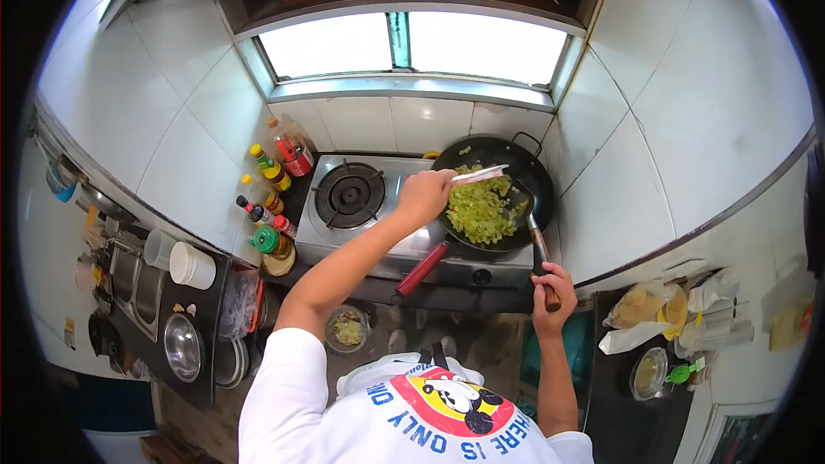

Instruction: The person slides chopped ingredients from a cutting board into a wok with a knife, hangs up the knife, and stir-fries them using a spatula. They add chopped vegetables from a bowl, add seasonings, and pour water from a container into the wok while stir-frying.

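A black wok (540, 174) on the right burner holds chopped pale-green vegetables (481, 210). My left hand (425, 195) is closed on a small white-and-red packet (479, 175), held over the wok with its far end above the food. I cannot make out its label. My right hand (551, 296) is wrapped round the wooden handle of a spatula (537, 236). The spatula's head rests in the wok at the right side of the vegetables. The wok's red handle (423, 268) points toward me, with neither hand on it.
The left burner (349, 195) has no pan on it. Several sauce bottles (273, 174) line the stove's left side. A metal bowl (183, 347) and white tub (192, 265) stand on the left counter. Bagged items (644, 305) and a bowl (650, 373) sit on the right counter.
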The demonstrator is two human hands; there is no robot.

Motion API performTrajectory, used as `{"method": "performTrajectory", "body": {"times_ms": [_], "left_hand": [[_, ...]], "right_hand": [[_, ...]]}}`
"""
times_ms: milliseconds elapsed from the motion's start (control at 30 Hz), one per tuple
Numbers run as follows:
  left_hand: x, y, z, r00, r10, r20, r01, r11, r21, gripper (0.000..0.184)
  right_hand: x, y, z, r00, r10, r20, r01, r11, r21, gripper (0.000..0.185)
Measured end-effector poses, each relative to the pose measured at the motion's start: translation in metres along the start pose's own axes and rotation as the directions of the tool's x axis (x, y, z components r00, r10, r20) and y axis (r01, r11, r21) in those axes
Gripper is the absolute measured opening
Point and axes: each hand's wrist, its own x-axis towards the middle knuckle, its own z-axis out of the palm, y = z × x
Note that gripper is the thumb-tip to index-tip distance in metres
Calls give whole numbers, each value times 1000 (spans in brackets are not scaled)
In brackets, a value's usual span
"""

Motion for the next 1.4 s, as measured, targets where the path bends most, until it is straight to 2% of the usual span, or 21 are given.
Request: {"method": "performTrajectory", "body": {"times_ms": [67,167,200,300,400,500,700,800,1100,1200,1400], "left_hand": [[3,-11,12,997,-2,72,-3,998,62,20],[5,-5,11,999,21,38,-23,998,55,21],[6,0,9,999,47,13,-47,998,41,19],[4,7,8,995,5,98,-21,985,170,16],[5,-9,21,995,41,96,-61,975,213,15],[7,12,3,994,92,54,-102,968,229,15],[7,-6,22,989,80,125,-113,951,287,17],[6,10,8,993,69,97,-94,955,280,17],[8,1,12,993,44,111,-74,956,284,15],[4,7,7,996,69,49,-80,952,295,15],[5,-13,24,993,5,117,-41,952,304,16]], "right_hand": [[-5,9,2,995,82,-62,-74,990,121,14],[-2,13,1,894,416,-168,-306,840,449,13],[-2,13,1,877,447,-179,-322,820,473,12],[1,12,2,824,529,-204,-352,759,547,12],[2,10,7,823,535,-189,-368,756,541,12],[4,11,9,831,523,-187,-355,759,545,13],[6,12,12,831,533,-158,-366,739,566,14],[6,13,11,836,525,-157,-355,738,574,14],[8,17,14,821,544,-174,-372,740,560,13],[8,15,13,818,547,-179,-368,737,567,13],[7,19,14,806,564,-176,-380,723,577,13]]}}
